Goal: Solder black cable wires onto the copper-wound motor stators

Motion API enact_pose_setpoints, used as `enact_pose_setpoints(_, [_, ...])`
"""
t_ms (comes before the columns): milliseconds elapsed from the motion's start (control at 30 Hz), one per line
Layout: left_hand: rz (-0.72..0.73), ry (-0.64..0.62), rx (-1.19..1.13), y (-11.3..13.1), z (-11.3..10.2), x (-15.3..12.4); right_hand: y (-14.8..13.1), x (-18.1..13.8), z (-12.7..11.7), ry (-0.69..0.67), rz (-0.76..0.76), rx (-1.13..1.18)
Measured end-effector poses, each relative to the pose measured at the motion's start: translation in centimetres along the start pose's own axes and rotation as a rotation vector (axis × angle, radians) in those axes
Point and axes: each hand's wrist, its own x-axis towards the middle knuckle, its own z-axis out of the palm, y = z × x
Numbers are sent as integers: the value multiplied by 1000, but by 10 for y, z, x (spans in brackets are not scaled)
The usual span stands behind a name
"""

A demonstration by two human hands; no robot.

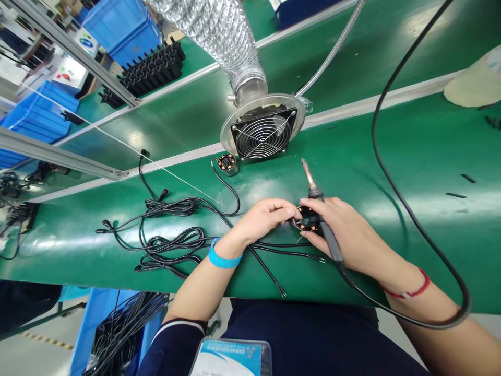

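Note:
My right hand [344, 235] is closed around a soldering iron [332, 240], its metal tip pointing up and away from me. The fingers of the same hand also grip a small round motor stator [309, 219] with copper windings. On the stator's left edge, my left hand [270, 216] pinches with thumb and forefinger; what lies right under the fingertips is partly hidden. Beneath my left wrist, black cables [270, 271] with stripped ends run across the green bench. Another stator [227, 164] with a cable attached stands near the fume extractor fan [264, 133].
Coiled black cables [172, 243] lie to the left on the bench [430, 209]. A silver duct [219, 36] hangs down to the fan. The iron's cord [395, 183] loops along the right. A blue bin [94, 313] of cables stands below left, and black parts [152, 70] stand beyond the divider.

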Motion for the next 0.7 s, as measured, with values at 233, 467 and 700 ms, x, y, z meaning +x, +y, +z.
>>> enact_pose_setpoints(233, [40, 15, 241, 1, -7, -9, 7, -2, 5, 65, 34, -49])
enact_pose_setpoints(467, [131, -76, 334, -4, 2, 0, 4, -1, 6, 44, 41, -52])
enact_pose_setpoints(700, [103, -43, 289, -4, -1, -5, 6, -3, 6, 114, 158, -90])
